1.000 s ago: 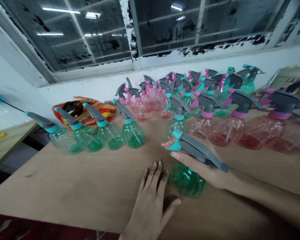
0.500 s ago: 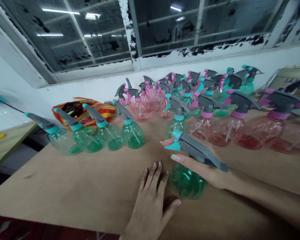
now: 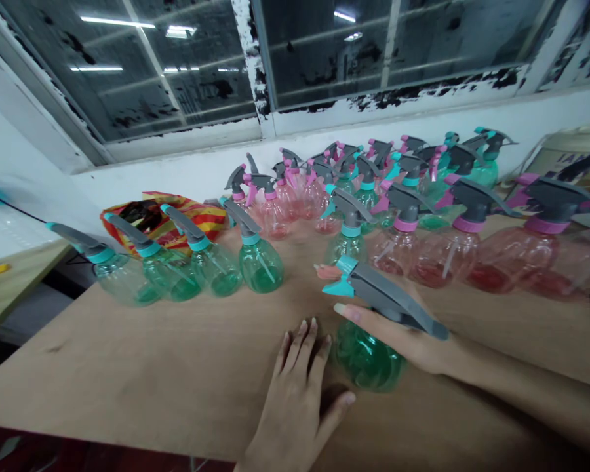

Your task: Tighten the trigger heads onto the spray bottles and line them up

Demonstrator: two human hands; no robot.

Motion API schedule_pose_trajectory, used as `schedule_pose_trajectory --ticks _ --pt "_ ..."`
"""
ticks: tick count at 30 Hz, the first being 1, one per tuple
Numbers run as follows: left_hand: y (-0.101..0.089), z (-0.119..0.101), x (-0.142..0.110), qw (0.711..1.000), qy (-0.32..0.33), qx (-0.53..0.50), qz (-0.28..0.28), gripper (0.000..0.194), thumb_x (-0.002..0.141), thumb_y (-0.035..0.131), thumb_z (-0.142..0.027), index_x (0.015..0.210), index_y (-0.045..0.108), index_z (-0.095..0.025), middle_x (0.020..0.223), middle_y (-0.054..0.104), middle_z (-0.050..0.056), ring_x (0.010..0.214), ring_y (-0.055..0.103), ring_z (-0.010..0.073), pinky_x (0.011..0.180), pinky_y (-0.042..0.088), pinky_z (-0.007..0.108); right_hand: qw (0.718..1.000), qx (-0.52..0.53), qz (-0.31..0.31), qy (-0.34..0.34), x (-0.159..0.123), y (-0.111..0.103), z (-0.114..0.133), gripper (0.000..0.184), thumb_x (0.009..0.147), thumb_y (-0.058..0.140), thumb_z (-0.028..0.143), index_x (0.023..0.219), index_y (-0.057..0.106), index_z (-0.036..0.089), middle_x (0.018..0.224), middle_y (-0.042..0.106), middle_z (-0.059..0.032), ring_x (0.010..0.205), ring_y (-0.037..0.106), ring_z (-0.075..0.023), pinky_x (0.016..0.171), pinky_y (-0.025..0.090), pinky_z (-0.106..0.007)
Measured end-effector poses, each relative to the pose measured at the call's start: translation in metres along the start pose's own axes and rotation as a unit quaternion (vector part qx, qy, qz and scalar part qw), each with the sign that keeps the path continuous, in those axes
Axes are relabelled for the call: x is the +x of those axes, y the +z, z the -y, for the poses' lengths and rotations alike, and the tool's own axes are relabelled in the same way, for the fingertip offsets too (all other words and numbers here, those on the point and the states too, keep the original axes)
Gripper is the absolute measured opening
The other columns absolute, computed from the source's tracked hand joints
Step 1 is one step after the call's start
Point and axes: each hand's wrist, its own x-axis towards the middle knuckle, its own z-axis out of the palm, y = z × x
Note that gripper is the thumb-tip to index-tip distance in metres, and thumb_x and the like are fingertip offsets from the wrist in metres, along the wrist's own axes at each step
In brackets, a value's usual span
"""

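My right hand (image 3: 413, 337) is wrapped around the neck of a green spray bottle (image 3: 368, 364) with a grey and turquoise trigger head. This bottle stands on the wooden table (image 3: 167, 380), its nozzle pointing left. Dark green liquid, or tinted plastic, shows in its round body. My left hand (image 3: 295, 393) lies flat on the tabletop just left of the bottle, fingers stretched out, holding nothing. Beyond my hands, to the left, several similar green spray bottles (image 3: 261, 265) form a row.
Pink spray bottles (image 3: 445, 255) line the right side, and a mixed pink and green cluster fills the back near the wall. A red and yellow striped bag (image 3: 191, 219) sits behind the left row. A beige container (image 3: 565, 154) stands at the far right, below the window (image 3: 324, 59).
Almost nothing differs. The view has shifted very slightly; both hands and the held bottle keep their places.
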Motion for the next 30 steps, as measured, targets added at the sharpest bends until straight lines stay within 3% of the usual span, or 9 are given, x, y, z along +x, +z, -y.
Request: schedule_pose_trajectory --ticks 8,15,19,24,27,30 --pt "-0.0012 -0.0014 0.0007 1.000 0.003 0.002 -0.001 0.064 0.094 0.054 -0.045 0.144 0.034 -0.010 0.152 0.036 0.020 0.140 0.034 0.0324 0.108 0.040 0.055 0.998 0.055 0.010 0.024 0.0008 -0.0012 0.0012 0.022 0.089 0.058 0.036 0.108 0.066 0.027 0.077 0.066 0.0001 0.070 0.065 -0.0169 0.072 0.056 -0.030" --pt "-0.0004 -0.0004 0.0005 1.000 0.000 0.008 -0.008 0.064 0.093 0.053 -0.047 0.144 0.036 -0.011 0.152 0.037 0.019 0.140 0.034 0.0325 0.107 0.041 0.054 0.994 0.101 -0.001 0.028 0.0027 0.0006 0.0021 0.020 0.088 0.060 0.034 0.104 0.068 0.024 0.100 0.073 -0.0032 0.101 0.069 -0.0215 0.087 0.055 -0.033" --pt "0.0013 0.0003 0.0001 1.000 0.005 0.007 -0.014 0.063 0.093 0.054 -0.045 0.143 0.038 -0.010 0.152 0.038 0.018 0.140 0.035 0.0322 0.108 0.041 0.053 0.996 0.084 -0.015 0.035 0.0032 0.0018 0.0042 0.017 0.088 0.059 0.037 0.091 0.069 0.023 0.092 0.074 -0.0034 0.087 0.071 -0.0212 0.073 0.058 -0.032" --pt "0.0010 0.0002 -0.0006 1.000 0.005 0.003 -0.021 0.063 0.093 0.055 -0.044 0.144 0.037 -0.011 0.152 0.038 0.018 0.140 0.036 0.0317 0.107 0.041 0.052 0.998 0.051 -0.030 0.027 0.0020 0.0018 0.0053 0.019 0.088 0.059 0.038 0.078 0.065 0.023 0.075 0.069 0.0000 0.067 0.067 -0.0153 0.059 0.052 -0.026" --pt "0.0012 0.0000 -0.0011 1.000 0.003 0.000 -0.028 0.063 0.093 0.055 -0.044 0.144 0.037 -0.012 0.151 0.039 0.017 0.139 0.036 0.0321 0.106 0.042 0.052 0.997 0.072 -0.018 0.037 0.0024 0.0022 0.0051 0.019 0.086 0.061 0.041 0.082 0.066 0.023 0.079 0.069 0.0000 0.070 0.067 -0.0154 0.063 0.053 -0.027" --pt "0.0007 -0.0003 -0.0013 1.000 0.000 0.004 -0.023 0.063 0.093 0.055 -0.045 0.143 0.037 -0.011 0.151 0.040 0.018 0.139 0.036 0.0332 0.105 0.044 0.053 0.994 0.098 0.001 0.049 0.0027 0.0028 0.0044 0.021 0.086 0.062 0.041 0.099 0.067 0.025 0.086 0.071 0.0001 0.073 0.067 -0.0158 0.070 0.055 -0.029"
